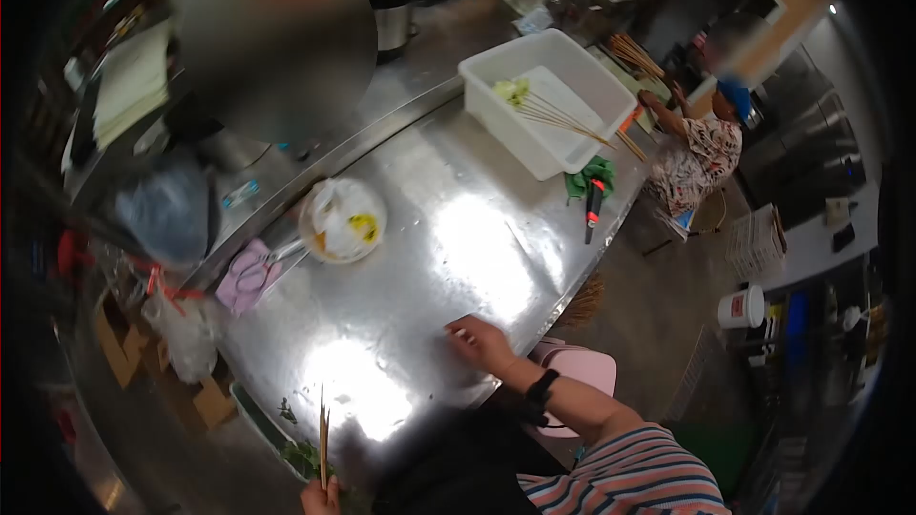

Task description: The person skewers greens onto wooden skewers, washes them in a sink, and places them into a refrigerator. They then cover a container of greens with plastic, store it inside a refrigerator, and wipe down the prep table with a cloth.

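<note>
Wooden skewers [323, 443] stand nearly upright in my left hand [321, 496], whose fingers are closed around their lower ends at the bottom edge of the view. Green leaves [303, 459] lie in a long container [256, 417] just beside that hand. My right hand [484, 345], with a dark band on the wrist, is over the near part of the metal table [401, 286]. Its fingers are curled together, and anything between them is too small to make out.
A white tub [487, 124] holds skewers with pale green pieces [512, 91]. Near it are a green cloth [599, 172] and a red-black tool [593, 210]. A bag-lined bowl [343, 221] and scissors [253, 272] lie left. Another person [701, 153] sits at the far right.
</note>
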The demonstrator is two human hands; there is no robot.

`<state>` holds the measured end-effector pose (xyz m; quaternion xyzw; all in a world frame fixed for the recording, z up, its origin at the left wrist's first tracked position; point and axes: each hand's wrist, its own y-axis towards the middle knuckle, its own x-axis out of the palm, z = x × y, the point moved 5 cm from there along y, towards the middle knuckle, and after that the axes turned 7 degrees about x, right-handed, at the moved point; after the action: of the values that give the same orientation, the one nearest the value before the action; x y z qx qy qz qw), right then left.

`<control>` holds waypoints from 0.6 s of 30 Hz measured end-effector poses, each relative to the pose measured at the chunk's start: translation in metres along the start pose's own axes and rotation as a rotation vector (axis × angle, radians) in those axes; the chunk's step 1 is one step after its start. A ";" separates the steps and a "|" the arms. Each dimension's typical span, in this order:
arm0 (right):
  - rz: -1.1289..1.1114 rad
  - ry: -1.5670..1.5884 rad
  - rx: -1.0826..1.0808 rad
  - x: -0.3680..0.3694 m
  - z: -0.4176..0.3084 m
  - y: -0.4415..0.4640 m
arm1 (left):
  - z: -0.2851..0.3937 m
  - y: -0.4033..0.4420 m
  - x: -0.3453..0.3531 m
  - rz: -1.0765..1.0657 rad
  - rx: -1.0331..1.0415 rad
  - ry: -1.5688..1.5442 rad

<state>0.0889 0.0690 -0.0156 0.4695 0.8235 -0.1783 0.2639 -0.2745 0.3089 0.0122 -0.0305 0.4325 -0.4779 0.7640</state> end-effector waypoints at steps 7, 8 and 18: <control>0.671 -0.166 0.350 -0.260 0.204 0.109 | 0.101 0.076 0.059 -0.192 0.071 0.074; 0.615 -0.311 0.471 -0.279 0.231 0.123 | 0.112 0.084 0.071 -0.231 0.050 0.088; 0.527 -0.147 0.488 -0.252 0.228 0.121 | 0.194 0.115 0.108 -0.249 -0.106 0.070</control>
<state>0.3605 -0.1658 -0.0509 0.7006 0.5864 -0.3285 0.2394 -0.0416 0.2186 0.0124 -0.1074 0.4764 -0.5461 0.6806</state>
